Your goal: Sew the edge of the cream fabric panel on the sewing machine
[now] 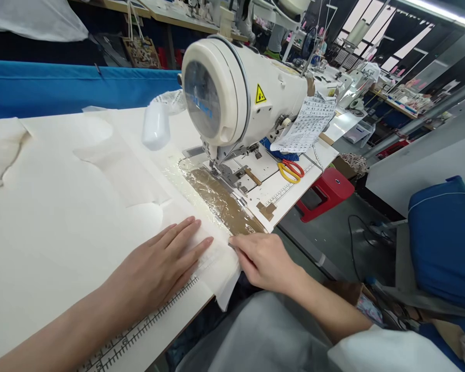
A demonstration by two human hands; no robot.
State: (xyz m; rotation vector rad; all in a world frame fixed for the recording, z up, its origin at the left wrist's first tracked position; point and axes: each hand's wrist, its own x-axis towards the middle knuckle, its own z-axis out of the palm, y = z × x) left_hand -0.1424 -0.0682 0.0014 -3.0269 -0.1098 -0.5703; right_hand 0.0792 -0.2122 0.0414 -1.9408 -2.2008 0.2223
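A white sewing machine (217, 93) stands ahead of me, its presser foot (216, 168) down near a strip of white fabric (178, 201). The fabric runs from the machine toward me, and its near corner hangs over the table edge. My left hand (170, 258) lies flat on the fabric with its fingers stretched out. At the fabric's right edge, my right hand (265, 258) pinches the cloth between thumb and curled fingers. Shiny clear tape over brown board (225, 201) covers the table just beyond my hands.
Red and yellow scissors (290, 170) lie right of the machine. A handwritten paper (306, 124) hangs from the machine. A printed ruler (139, 330) runs along the near table edge. A red stool (327, 191) and a blue-covered chair (445, 237) stand at the right.
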